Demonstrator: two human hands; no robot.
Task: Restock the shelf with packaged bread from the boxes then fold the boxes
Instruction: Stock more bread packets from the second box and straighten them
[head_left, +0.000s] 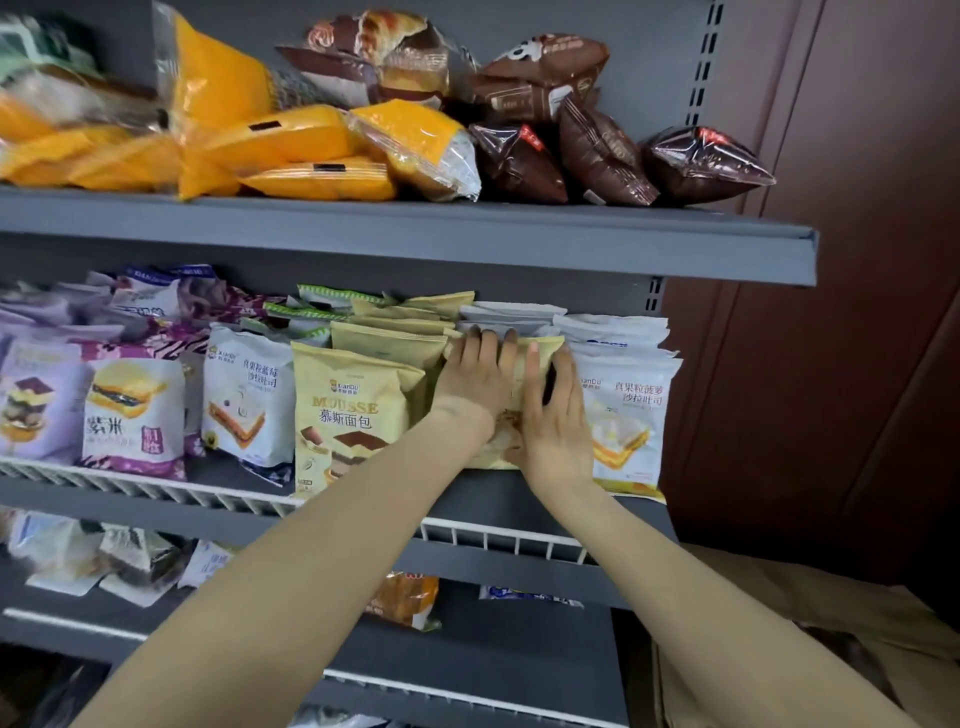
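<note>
Both hands on one beige bread pack (537, 358) at frame centre, middle shelf (519, 499). Left hand (475, 382) flat against the pack's left face, fingers spread and pointing up over its top edge. Right hand (553, 415) pressed on the front and right side, thumb upward, fingers curled round the pack's edge; clasped together between the two palms. Pack upright, long axis vertical, printed face toward the camera yet almost wholly covered by the hands, so print unreadable. Lower left of the pack hidden behind the left wrist.

Just left, a matching beige mousse pack (345, 415), upright, label facing out, more of the same row behind it. Just right, a white pineapple-toast pack (631, 421), also upright, touching the right hand's fingers. Farther left, white and purple packs (132, 410), blurred toward the frame edge.

Lower right corner: brown cardboard box (831, 623), cut off by the frame. Upper shelf: orange packs (291, 140) and brown packs (602, 145) lying in loose heaps.
</note>
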